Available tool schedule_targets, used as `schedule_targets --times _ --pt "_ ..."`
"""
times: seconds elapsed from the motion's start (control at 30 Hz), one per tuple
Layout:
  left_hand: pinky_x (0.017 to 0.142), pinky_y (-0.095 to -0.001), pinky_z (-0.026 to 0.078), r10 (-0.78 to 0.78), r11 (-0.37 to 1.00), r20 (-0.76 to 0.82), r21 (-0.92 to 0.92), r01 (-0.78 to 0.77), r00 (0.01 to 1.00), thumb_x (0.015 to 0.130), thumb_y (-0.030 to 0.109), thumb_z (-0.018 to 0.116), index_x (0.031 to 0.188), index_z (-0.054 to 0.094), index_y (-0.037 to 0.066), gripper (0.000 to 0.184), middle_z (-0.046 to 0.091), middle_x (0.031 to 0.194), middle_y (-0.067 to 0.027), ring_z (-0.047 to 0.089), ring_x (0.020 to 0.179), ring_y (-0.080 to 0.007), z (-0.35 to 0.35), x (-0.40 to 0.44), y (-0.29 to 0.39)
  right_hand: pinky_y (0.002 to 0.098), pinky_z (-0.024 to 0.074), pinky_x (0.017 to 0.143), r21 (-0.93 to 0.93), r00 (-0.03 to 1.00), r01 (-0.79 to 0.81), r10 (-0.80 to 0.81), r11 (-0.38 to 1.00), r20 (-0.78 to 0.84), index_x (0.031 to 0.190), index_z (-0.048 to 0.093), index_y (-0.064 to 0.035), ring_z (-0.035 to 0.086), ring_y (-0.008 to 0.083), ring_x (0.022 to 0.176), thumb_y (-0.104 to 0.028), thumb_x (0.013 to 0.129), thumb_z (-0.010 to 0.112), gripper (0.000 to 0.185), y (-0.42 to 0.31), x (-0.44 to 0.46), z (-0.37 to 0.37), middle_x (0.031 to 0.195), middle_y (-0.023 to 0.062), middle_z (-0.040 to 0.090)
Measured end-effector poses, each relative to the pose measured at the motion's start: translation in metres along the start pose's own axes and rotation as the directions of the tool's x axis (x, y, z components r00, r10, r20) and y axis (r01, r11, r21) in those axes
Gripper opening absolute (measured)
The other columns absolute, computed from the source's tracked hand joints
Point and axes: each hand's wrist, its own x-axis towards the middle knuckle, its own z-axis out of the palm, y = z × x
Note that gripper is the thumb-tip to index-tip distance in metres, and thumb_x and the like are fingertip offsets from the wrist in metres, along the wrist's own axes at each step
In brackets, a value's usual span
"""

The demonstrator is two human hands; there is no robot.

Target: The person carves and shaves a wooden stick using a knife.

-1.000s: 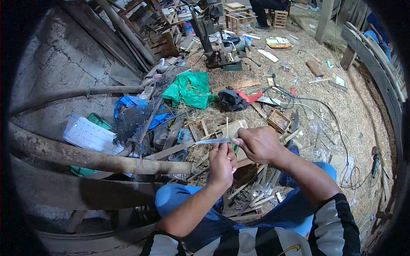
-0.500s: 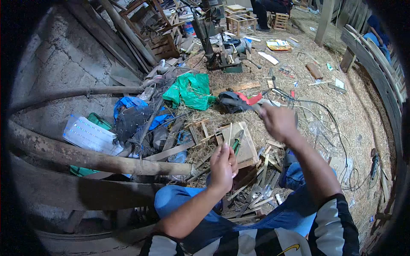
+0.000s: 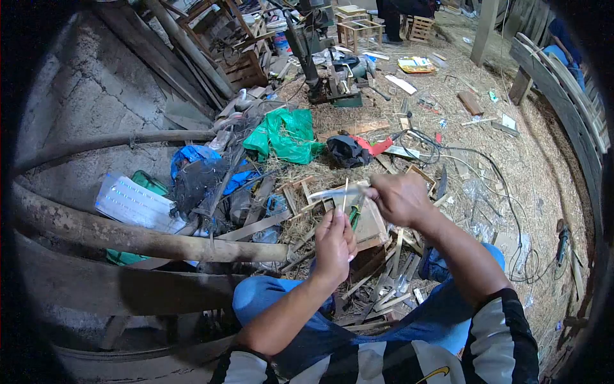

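My left hand [image 3: 335, 246] is closed in a pinch round a thin wooden stick [image 3: 346, 192], which stands upright from the fingertips. My right hand [image 3: 401, 198] is wrapped round the handle of a knife. The motion-blurred knife blade [image 3: 331, 193] points left and crosses close to the stick's upper part; whether it touches I cannot tell. Below the hands sits a wooden block [image 3: 371, 225] with a flat top. A green-handled tool [image 3: 354, 216] lies on it, partly hidden behind my left hand.
Wood scraps [image 3: 384, 297] lie between my legs. A green plastic bag [image 3: 281, 137] and a black bag [image 3: 348, 152] rest ahead. At left runs a bamboo pole [image 3: 147, 237]. A machine [image 3: 339, 89] stands further off, and cables [image 3: 486, 157] cross the straw at right. Two people are in the background.
My right hand has come down and slightly left with the knife, bringing the blade across near the stick. My left hand holds the stick in nearly the same place.
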Motion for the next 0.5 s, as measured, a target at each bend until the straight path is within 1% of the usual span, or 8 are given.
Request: schedule_targets --times 0.07,0.13,0.2,0.27,0.3,0.33,0.43,0.5 --pt "0.034 -0.0230 0.022 0.022 0.999 -0.039 0.032 -0.021 0.999 0.106 0.035 0.044 0.084 0.045 0.012 0.032 0.030 0.056 0.0052 0.026 0.040 -0.0050 -0.001 -0.002 -0.001 0.0485 0.0447 0.051 -0.022 0.999 -0.035 0.034 0.999 -0.027 0.083 0.052 -0.0101 0.061 0.0373 0.058 -0.040 0.096 0.050 0.033 0.020 0.005 -0.001 0.063 0.0141 0.061" --pt "0.035 -0.0229 0.022 0.021 0.999 -0.003 0.025 -0.021 1.000 0.106 0.035 0.042 0.086 0.046 0.012 0.031 0.030 0.056 0.0052 0.025 0.040 -0.0049 -0.003 -0.009 -0.005 0.0499 0.0449 0.053 -0.107 0.943 -0.332 0.330 0.937 -0.035 0.085 0.053 -0.0098 0.061 0.0389 0.060 -0.041 0.098 0.048 0.034 0.043 0.014 -0.005 0.065 0.0150 0.062" --pt "0.035 -0.0227 0.023 0.025 1.000 0.031 0.009 -0.025 0.999 0.107 0.035 0.040 0.088 0.046 0.012 0.031 0.030 0.056 0.0052 0.025 0.040 -0.0047 -0.005 -0.007 -0.005 0.0506 0.0452 0.054 -0.053 0.956 -0.282 0.277 0.958 -0.095 0.086 0.054 -0.0097 0.061 0.0400 0.062 -0.040 0.099 0.047 0.033 0.038 0.012 -0.014 0.066 0.0156 0.061" --pt "0.035 -0.0214 0.023 0.001 0.999 -0.041 0.040 0.000 0.999 0.107 0.036 0.041 0.091 0.049 0.012 0.029 0.034 0.060 0.0054 0.027 0.042 -0.0039 -0.010 0.000 -0.003 0.0502 0.0478 0.054 0.007 0.976 -0.210 0.210 0.978 -0.062 0.091 0.057 -0.0120 0.064 0.0384 0.062 -0.040 0.099 0.047 0.031 0.015 0.005 -0.014 0.066 0.0155 0.063" --pt "0.035 -0.0206 0.023 0.021 0.998 -0.026 0.058 -0.020 0.999 0.106 0.035 0.042 0.094 0.050 0.012 0.027 0.036 0.062 0.0057 0.028 0.044 -0.0031 -0.013 0.002 -0.001 0.0504 0.0472 0.053 0.011 0.983 -0.181 0.181 0.983 -0.004 0.090 0.056 -0.0109 0.063 0.0386 0.060 -0.040 0.099 0.048 0.032 0.003 0.001 -0.012 0.066 0.0149 0.062" --pt "0.035 -0.0206 0.023 0.017 0.998 -0.025 0.061 -0.015 1.000 0.106 0.035 0.042 0.094 0.050 0.012 0.027 0.036 0.062 0.0057 0.028 0.044 -0.0031 -0.012 0.002 0.000 0.0494 0.0464 0.051 0.070 0.997 -0.030 0.034 0.997 -0.064 0.088 0.055 -0.0095 0.062 0.0378 0.059 -0.041 0.098 0.049 0.033 -0.004 -0.003 -0.009 0.067 0.0144 0.062" --pt "0.035 -0.0205 0.023 0.012 0.998 -0.054 0.058 -0.009 0.998 0.106 0.032 0.042 0.094 0.050 0.013 0.025 0.036 0.062 0.0059 0.029 0.044 -0.0031 -0.006 0.004 0.003 0.0495 0.0462 0.050 0.108 1.000 0.001 -0.002 0.994 0.012 0.088 0.054 -0.0085 0.063 0.0375 0.060 -0.041 0.097 0.050 0.034 -0.023 -0.007 -0.006 0.071 0.0143 0.064" --pt "0.036 -0.0209 0.023 0.037 0.996 -0.052 0.081 -0.033 0.998 0.107 0.029 0.042 0.094 0.051 0.013 0.022 0.036 0.062 0.0062 0.028 0.044 -0.0031 -0.005 0.003 0.000 0.0490 0.0457 0.053 0.135 0.995 0.031 -0.043 0.990 0.088 0.091 0.054 -0.0090 0.062 0.0378 0.062 -0.036 0.096 0.052 0.028 -0.025 -0.008 -0.002 0.070 0.0129 0.062"
